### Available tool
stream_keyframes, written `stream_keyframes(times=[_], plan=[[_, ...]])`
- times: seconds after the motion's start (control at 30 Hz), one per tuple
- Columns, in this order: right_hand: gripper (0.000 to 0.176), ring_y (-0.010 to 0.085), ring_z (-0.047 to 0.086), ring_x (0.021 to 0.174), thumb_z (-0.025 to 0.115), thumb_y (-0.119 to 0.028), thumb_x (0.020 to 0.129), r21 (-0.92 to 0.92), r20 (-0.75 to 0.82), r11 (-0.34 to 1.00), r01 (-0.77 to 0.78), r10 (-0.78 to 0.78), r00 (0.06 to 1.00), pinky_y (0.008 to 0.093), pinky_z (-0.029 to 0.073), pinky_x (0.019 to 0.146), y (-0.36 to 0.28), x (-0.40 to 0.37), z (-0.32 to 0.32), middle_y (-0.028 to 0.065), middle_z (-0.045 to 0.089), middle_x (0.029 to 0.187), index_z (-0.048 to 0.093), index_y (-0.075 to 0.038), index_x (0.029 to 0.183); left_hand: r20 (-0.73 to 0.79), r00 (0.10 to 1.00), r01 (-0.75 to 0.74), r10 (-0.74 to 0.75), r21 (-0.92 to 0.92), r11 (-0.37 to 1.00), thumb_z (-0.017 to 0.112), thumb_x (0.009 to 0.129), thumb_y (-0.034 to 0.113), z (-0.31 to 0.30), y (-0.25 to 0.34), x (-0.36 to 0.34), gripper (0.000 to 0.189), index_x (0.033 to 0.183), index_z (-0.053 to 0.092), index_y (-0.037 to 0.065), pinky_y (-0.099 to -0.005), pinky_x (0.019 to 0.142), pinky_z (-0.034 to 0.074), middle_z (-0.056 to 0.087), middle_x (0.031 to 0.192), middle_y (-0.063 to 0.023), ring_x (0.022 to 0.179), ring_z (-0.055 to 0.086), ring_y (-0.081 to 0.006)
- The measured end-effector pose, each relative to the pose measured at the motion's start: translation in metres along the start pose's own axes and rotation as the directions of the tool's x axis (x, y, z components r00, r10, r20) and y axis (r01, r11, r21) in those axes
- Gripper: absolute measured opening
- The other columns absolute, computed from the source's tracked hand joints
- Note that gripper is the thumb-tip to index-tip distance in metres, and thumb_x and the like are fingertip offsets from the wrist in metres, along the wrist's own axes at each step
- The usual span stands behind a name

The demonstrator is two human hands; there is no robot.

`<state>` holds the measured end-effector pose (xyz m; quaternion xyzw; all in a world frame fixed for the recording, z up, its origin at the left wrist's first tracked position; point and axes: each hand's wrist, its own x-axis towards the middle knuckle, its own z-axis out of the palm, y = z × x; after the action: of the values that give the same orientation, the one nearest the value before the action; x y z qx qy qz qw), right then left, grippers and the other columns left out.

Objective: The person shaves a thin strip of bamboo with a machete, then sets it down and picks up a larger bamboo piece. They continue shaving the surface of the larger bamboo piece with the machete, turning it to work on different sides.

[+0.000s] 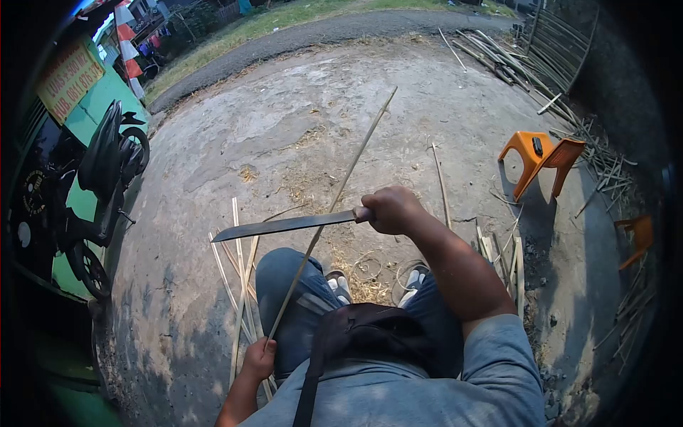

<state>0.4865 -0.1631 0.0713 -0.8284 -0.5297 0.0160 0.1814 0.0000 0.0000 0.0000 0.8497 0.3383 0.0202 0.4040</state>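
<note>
My right hand (390, 209) grips the handle of a long dark machete (284, 225), its blade pointing left and level above my knees. My left hand (259, 359) holds the near end of a long thin bamboo strip (340, 189) low by my left thigh. The strip slants up and away to the right, and it crosses the blade near the blade's middle. I sit with my legs in blue jeans (284, 288) and a dark bag strap (313, 377) across my chest.
Cut bamboo strips (238, 285) lie on the concrete by my left leg, more (501, 256) at my right. An orange plastic stool (538, 160) lies tipped at right. A parked motorcycle (99, 192) stands at left. Bamboo poles (498, 57) are piled far right.
</note>
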Motion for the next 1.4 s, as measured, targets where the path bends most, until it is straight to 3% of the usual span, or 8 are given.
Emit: stream_keyframes(times=[0.2, 0.47, 0.6, 0.83, 0.97, 1.0, 1.1, 1.4], plan=[[0.012, 0.0372, 0.072, 0.081, 0.066, -0.023, 0.091, 0.199, -0.121, 0.955, -0.222, 0.248, 0.961, 0.0479, 0.058, 0.074, 0.047, -0.002, 0.007, 0.0147, 0.074, 0.087, 0.075, -0.016, 0.093, 0.007, 1.000, 0.026, -0.026, 0.002, 1.000, 0.047, 0.103, 0.068, 0.002, 0.004, 0.000, 0.071, 0.084, 0.056, 0.000, -0.0433, 0.064, 0.046, 0.056, 0.069, -0.0191, 0.065, 0.057, -0.0311], [0.012, 0.0379, 0.071, 0.082, 0.068, -0.025, 0.090, 0.229, -0.081, 0.970, -0.083, 0.104, 0.991, 0.0494, 0.056, 0.073, 0.022, -0.012, -0.009, 0.0149, 0.073, 0.085, 0.073, -0.015, 0.094, 0.003, 1.000, 0.000, 0.000, 0.007, 1.000, 0.048, 0.103, 0.067, 0.006, -0.008, 0.003, 0.070, 0.085, 0.056, 0.000, -0.0433, 0.063, 0.045, 0.055, 0.068, -0.0184, 0.064, 0.057, -0.0308], [0.022, 0.0362, 0.070, 0.075, 0.071, -0.034, 0.090, -0.002, -0.084, 0.993, 0.119, -0.119, 0.989, 0.0504, 0.055, 0.067, -0.007, -0.014, 0.001, 0.0117, 0.068, 0.073, 0.067, -0.013, 0.083, 0.019, 1.000, -0.014, 0.014, -0.010, 1.000, 0.048, 0.103, 0.067, 0.003, 0.001, 0.003, 0.071, 0.083, 0.055, 0.000, -0.0415, 0.062, 0.045, 0.054, 0.067, -0.0162, 0.064, 0.055, -0.0255], [0.013, 0.0339, 0.073, 0.094, 0.066, -0.025, 0.089, 0.003, 0.155, 0.995, -0.100, 0.099, 0.983, 0.0474, 0.057, 0.081, -0.014, 0.000, -0.014, 0.0114, 0.075, 0.094, 0.073, -0.016, 0.094, 0.022, 1.000, -0.009, 0.010, -0.035, 0.999, 0.049, 0.103, 0.066, 0.004, -0.006, 0.004, 0.070, 0.081, 0.054, 0.000, -0.0392, 0.061, 0.043, 0.050, 0.066, -0.0125, 0.064, 0.050, -0.0198], [0.018, 0.0334, 0.072, 0.099, 0.065, -0.021, 0.087, 0.053, 0.134, 0.960, -0.276, 0.267, 0.954, 0.0467, 0.057, 0.085, -0.007, 0.002, -0.014, 0.0110, 0.076, 0.101, 0.074, -0.018, 0.102, 0.049, 0.998, 0.035, -0.032, -0.071, 0.997, 0.048, 0.103, 0.067, 0.000, 0.000, 0.002, 0.071, 0.080, 0.054, 0.000, -0.0386, 0.062, 0.043, 0.051, 0.066, -0.0116, 0.065, 0.050, -0.0193], [0.012, 0.0374, 0.071, 0.088, 0.065, -0.023, 0.089, 0.073, 0.031, 0.972, -0.222, 0.221, 0.975, 0.0502, 0.057, 0.076, -0.006, -0.001, -0.008, 0.0123, 0.074, 0.089, 0.074, -0.018, 0.095, 0.041, 0.999, 0.028, -0.025, -0.066, 0.997, 0.048, 0.103, 0.067, 0.001, 0.000, 0.001, 0.071, 0.081, 0.054, 0.000, -0.0389, 0.062, 0.043, 0.051, 0.066, -0.0119, 0.065, 0.050, -0.0197], [0.011, 0.0373, 0.071, 0.085, 0.066, -0.022, 0.087, 0.090, -0.088, 0.991, -0.103, 0.111, 0.990, 0.0499, 0.057, 0.075, -0.002, -0.009, -0.002, 0.0123, 0.073, 0.088, 0.073, -0.016, 0.093, 0.015, 1.000, 0.000, 0.001, -0.041, 0.999, 0.047, 0.104, 0.067, 0.002, -0.003, 0.001, 0.071, 0.081, 0.054, 0.000, -0.0400, 0.062, 0.043, 0.051, 0.067, -0.0131, 0.066, 0.051, -0.0211], [0.011, 0.0359, 0.073, 0.082, 0.067, -0.025, 0.086, -0.045, 0.030, 0.998, -0.036, 0.038, 0.999, 0.0500, 0.058, 0.073, -0.027, -0.017, -0.014, 0.0112, 0.073, 0.082, 0.072, -0.016, 0.092, 0.004, 1.000, -0.001, 0.001, 0.038, 0.999, 0.045, 0.103, 0.068, 0.003, 0.004, 0.001, 0.072, 0.081, 0.053, 0.000, -0.0416, 0.061, 0.043, 0.051, 0.066, -0.0146, 0.064, 0.052, -0.0234]])
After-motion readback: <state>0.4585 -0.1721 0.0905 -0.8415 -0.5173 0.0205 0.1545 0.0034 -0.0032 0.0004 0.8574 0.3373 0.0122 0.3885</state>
